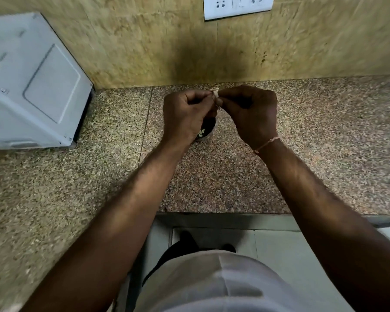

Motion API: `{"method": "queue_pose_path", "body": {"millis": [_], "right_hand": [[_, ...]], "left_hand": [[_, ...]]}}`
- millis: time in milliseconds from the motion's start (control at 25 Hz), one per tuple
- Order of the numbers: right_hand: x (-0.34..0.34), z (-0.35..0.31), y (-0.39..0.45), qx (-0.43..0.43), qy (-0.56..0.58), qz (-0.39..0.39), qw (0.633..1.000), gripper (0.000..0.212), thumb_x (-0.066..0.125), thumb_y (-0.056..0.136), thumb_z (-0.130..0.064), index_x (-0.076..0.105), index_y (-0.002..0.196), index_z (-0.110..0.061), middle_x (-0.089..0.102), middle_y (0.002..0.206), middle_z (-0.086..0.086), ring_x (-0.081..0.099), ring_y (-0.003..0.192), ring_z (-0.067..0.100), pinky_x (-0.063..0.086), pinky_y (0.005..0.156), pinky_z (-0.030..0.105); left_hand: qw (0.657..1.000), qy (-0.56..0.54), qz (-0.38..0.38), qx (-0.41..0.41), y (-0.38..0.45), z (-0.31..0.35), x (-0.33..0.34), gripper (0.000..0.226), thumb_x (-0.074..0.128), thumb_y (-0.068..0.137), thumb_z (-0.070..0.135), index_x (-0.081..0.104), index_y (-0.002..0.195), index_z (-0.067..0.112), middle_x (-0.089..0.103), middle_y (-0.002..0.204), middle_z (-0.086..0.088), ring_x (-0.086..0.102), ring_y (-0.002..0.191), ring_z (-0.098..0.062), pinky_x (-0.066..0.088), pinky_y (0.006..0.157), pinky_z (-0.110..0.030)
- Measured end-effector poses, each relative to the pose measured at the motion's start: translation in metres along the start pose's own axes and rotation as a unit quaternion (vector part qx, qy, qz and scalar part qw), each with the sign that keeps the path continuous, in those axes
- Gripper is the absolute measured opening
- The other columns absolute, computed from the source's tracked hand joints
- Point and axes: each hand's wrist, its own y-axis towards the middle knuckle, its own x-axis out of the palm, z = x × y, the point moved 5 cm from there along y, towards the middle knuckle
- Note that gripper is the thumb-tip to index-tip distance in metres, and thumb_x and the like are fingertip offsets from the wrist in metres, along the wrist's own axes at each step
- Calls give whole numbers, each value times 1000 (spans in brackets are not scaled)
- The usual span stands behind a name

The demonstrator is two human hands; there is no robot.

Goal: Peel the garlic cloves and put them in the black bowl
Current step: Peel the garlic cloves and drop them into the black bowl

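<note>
Both forearms reach out over the black bowl [208, 129]; left hand [187, 113] and right hand [250, 113], fingers curled, pinch one garlic clove [217, 97] between them above it.

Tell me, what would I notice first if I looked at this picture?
First, two hands meeting in the middle over the speckled counter: the left hand and right hand both pinch a small garlic clove between their fingertips. Just below them a black bowl peeks out, mostly hidden by the left hand. A big white appliance stands at the far left.
</note>
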Motion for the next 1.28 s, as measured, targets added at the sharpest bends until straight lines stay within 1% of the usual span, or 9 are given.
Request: {"method": "queue_pose_path", "body": {"millis": [240,360,520,640,720,880,1040,1120,1280], "right_hand": [[-1,-8,-20,1,14,-6,1000,12,84,84,-9,81,95,-9,78,91,0,76,86,9,63,80,33],[0,-18,-18,5,13,8,1000,9,83,84,-11,80,93,-13,78,89,-3,75,84,7,63,79,34],[7,-24,-22,11,2,22,1000,8,83,83,-15,79,90,-15,78,86,-5,75,82,8,63,77,36],[9,-25,-21,0,3,17,1000,9,84,84,-16,79,91,-14,78,89,-2,76,86,11,63,80,42],[9,-24,-18,-5,7,12,1000,10,83,84,-13,80,94,-13,79,92,-1,76,89,13,62,82,46],[9,-19,-17,4,-1,17,1000,14,84,82,-9,81,96,-11,79,94,-1,76,91,13,62,84,46],[10,-20,-15,9,-9,23,1000,14,84,83,-10,81,96,-11,79,92,-1,76,89,12,63,82,44],[12,-22,-16,2,-22,34,999,13,83,83,-12,80,95,-12,79,92,-2,76,87,11,63,80,43],[15,-25,-19,-3,-25,63,998,10,83,84,-13,78,91,-9,78,88,-3,76,83,9,64,76,37]], "left_hand": [[1000,9,12,-5,-24,11,-3,9,78,90,15,83,87,9,80,82,-8,78,80,-31,63,80,-57],[1000,12,15,-4,-22,24,-6,8,78,90,14,82,83,14,79,81,-7,79,80,-29,64,80,-55],[1000,15,8,0,-24,30,-12,17,78,89,11,79,77,22,79,78,-7,78,76,-29,65,76,-53],[1000,-6,-7,-5,-20,27,-18,6,79,90,14,82,86,10,79,82,-13,78,77,-33,65,78,-55],[999,-19,-13,-24,-15,24,-20,10,79,91,12,81,93,2,78,83,-16,78,78,-35,65,78,-55],[999,-27,-27,-33,-12,26,-15,7,78,91,7,79,90,0,78,81,-18,78,77,-37,65,77,-53],[998,-30,-15,-49,-8,28,-15,6,79,89,4,79,83,3,77,77,-16,78,75,-36,66,74,-49],[999,-27,-12,-45,-8,31,-15,6,80,87,3,79,82,3,77,76,-14,78,74,-33,67,72,-45],[1000,5,-9,-22,-8,35,-15,4,81,86,4,80,82,5,78,75,-7,77,68,-16,62,62,-26]]}}
